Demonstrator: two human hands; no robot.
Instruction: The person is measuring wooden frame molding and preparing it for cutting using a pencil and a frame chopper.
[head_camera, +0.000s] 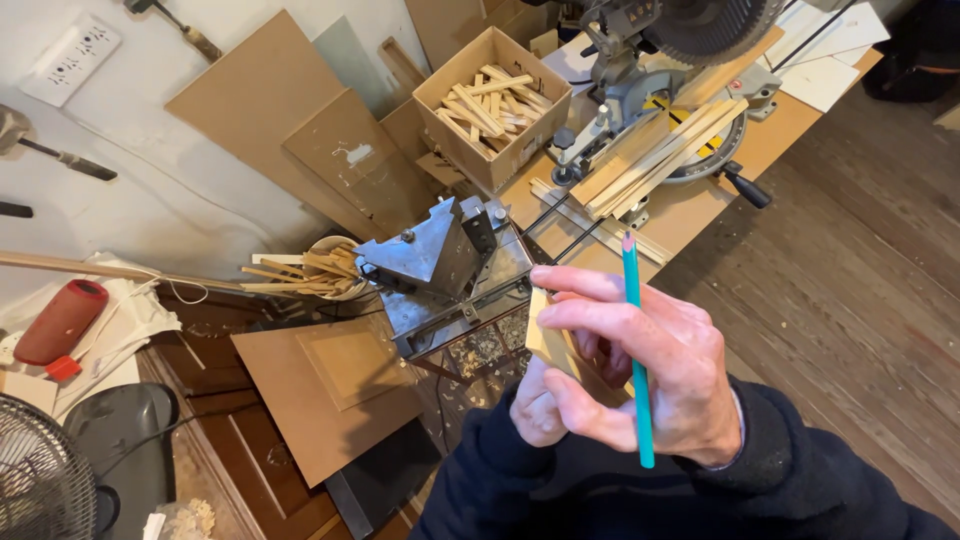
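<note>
My right hand (660, 370) is raised in front of me, gripping a teal pencil (636, 330) that stands nearly upright with its pink end on top. My left hand (540, 405) sits just under and behind it, mostly hidden. Both hands pinch a small pale wooden piece (548, 342) between their fingers; only its left edge shows. Dark sleeves cover both wrists.
A metal corner-cutting machine (440, 262) stands just left of my hands. Behind it are a cardboard box of wood offcuts (492, 105), a miter saw (680, 90) with long wood strips, a bowl of sticks (315, 272), brown boards (330, 390), a red cylinder (60, 320) and a fan (40, 480).
</note>
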